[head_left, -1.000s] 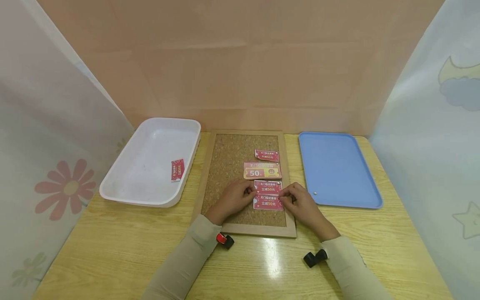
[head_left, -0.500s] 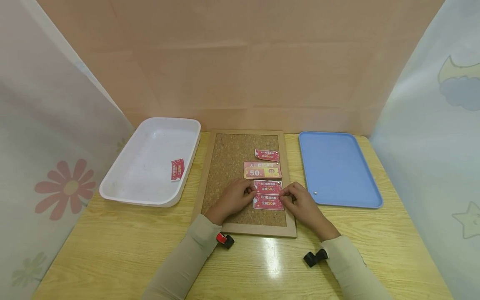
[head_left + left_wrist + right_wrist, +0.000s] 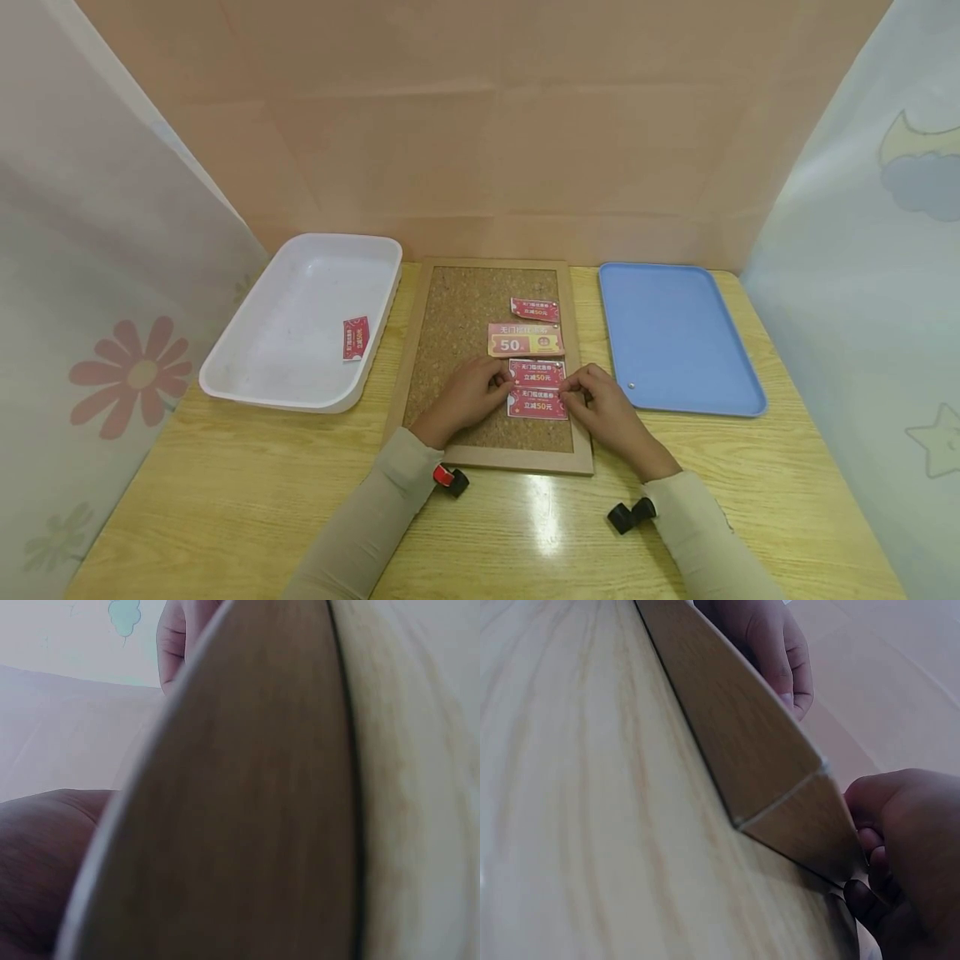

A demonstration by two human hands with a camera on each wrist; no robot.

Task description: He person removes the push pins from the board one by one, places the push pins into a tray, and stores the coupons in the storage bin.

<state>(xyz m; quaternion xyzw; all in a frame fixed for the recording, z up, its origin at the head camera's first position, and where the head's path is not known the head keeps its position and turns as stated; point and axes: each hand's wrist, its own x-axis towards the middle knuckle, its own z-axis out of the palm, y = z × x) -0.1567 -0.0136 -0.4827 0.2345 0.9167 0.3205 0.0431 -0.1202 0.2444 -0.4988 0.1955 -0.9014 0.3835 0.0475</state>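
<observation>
Low on the right side of a framed cork board (image 3: pixel 450 333), a red coupon (image 3: pixel 537 405) lies under another red coupon (image 3: pixel 537 373), their edges meeting. At the lower coupon's left edge, near its top corner, my left hand (image 3: pixel 467 396) has thumb and index fingertip together on the paper. My right hand (image 3: pixel 606 410) pinches at its top right corner; whether a tack sits under those fingertips is hidden. Farther up are a larger yellow-and-pink coupon (image 3: pixel 525 342) and another red coupon (image 3: pixel 535 311). Small silver tacks show at the right corners of the three upper coupons.
At left a white basin (image 3: pixel 300 308) holds one red coupon (image 3: pixel 356 338). A blue tray (image 3: pixel 675 333) stands at right, with a silver thumbtack (image 3: pixel 631 386) at its near left corner. The board's wooden frame (image 3: pixel 247 787) fills much of the left wrist view.
</observation>
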